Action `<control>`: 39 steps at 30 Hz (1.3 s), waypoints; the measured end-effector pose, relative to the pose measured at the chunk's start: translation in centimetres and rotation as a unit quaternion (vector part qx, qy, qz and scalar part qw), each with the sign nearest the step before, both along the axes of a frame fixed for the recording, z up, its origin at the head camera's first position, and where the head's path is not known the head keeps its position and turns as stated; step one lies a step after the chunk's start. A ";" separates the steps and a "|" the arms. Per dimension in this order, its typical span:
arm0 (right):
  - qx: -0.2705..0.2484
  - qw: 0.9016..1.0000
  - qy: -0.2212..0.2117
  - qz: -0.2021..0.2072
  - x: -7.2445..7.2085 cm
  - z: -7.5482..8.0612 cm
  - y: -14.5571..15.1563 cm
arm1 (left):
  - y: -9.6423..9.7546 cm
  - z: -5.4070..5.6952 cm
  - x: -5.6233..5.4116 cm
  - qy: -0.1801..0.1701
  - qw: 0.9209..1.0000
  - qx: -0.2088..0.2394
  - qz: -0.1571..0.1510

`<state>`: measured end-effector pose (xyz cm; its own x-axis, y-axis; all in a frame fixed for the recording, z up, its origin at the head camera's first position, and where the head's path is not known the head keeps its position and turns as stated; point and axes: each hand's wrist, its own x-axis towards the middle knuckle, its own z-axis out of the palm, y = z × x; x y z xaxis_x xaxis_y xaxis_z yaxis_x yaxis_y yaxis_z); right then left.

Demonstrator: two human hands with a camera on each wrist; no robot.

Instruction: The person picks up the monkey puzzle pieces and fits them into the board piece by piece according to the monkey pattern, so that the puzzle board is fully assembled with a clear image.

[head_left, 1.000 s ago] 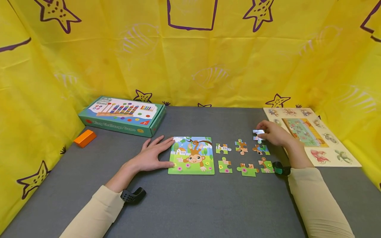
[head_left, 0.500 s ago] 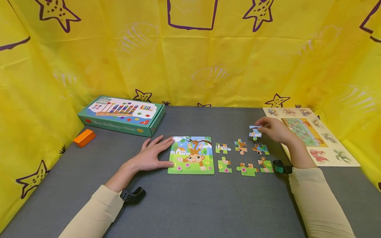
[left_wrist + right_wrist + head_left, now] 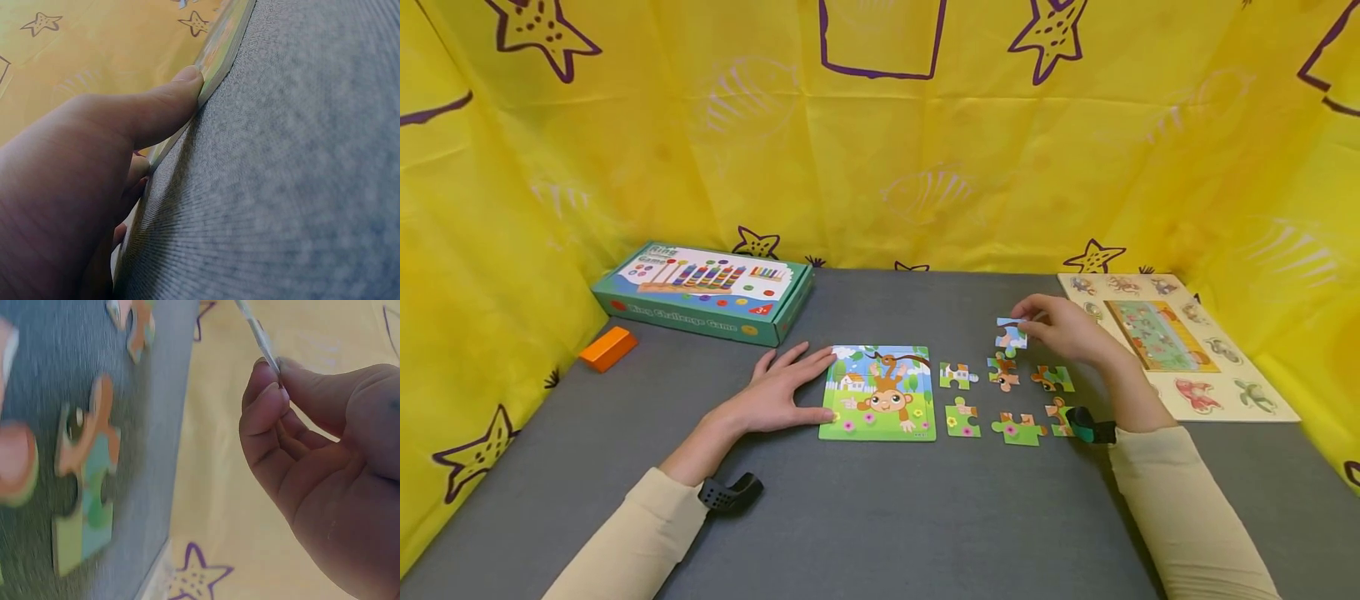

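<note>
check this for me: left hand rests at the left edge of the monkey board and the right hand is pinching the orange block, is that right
The thing pinched is wrong: the right hand is pinching a puzzle piece, as the head view shows; the orange block lies on the table. The left hand does rest at the left edge of the monkey board.

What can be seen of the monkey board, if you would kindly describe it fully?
The board is flat and roughly square, printed with a brown monkey hanging by its tail from a branch, a house, fence, trees and pink and yellow flowers, under blue sky above green grass. It looks like smooth card or thin wood; I cannot tell which. It lies picture side up on the grey table, left of the loose pieces. The left hand touches its left edge with thumb and fingertips.
</note>
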<state>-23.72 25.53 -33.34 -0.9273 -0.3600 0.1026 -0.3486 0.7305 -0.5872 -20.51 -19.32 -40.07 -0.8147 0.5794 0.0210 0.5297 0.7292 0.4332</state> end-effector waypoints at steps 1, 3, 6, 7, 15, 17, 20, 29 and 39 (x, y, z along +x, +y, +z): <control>-0.001 1.000 -0.001 0.006 0.1 0.0 -0.3 | 0.0 0.0 0.0 -0.001 1.000 0.000 0.000; -0.003 1.000 -0.004 0.016 0.2 0.0 -1.0 | 0.0 -0.1 0.0 0.000 1.000 0.001 -0.001; -0.006 1.000 -0.010 0.027 0.3 -0.1 -2.0 | 0.0 -0.1 0.0 0.004 1.000 0.003 -0.002; -0.009 0.999 -0.012 0.029 0.4 -0.2 -2.3 | 0.0 -0.2 0.0 0.005 1.000 0.003 -0.002; -0.026 0.997 -0.039 0.061 0.2 -1.3 -5.1 | 0.0 -0.2 0.0 0.009 1.000 0.005 -0.003; -0.028 0.996 -0.043 0.069 0.1 -1.5 -5.9 | 0.0 -0.2 0.0 0.009 1.000 0.005 -0.004; -0.025 0.995 -0.046 0.083 -0.1 -1.6 -7.1 | 0.0 -0.2 0.1 0.010 1.000 0.006 -0.005; -0.018 0.992 -0.067 0.102 -1.0 -2.0 -10.3 | -0.1 -0.2 0.1 0.010 1.000 0.008 -0.003; -0.017 0.989 -0.096 0.107 -1.4 -2.4 -12.0 | 0.0 0.0 0.2 0.003 1.000 0.008 0.001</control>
<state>-25.09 13.51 -35.74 -0.8336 -0.5499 -0.0526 -0.3728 0.6301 -0.6812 -20.31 -19.31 -40.07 -0.8155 0.5776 0.0355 0.5313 0.7230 0.4416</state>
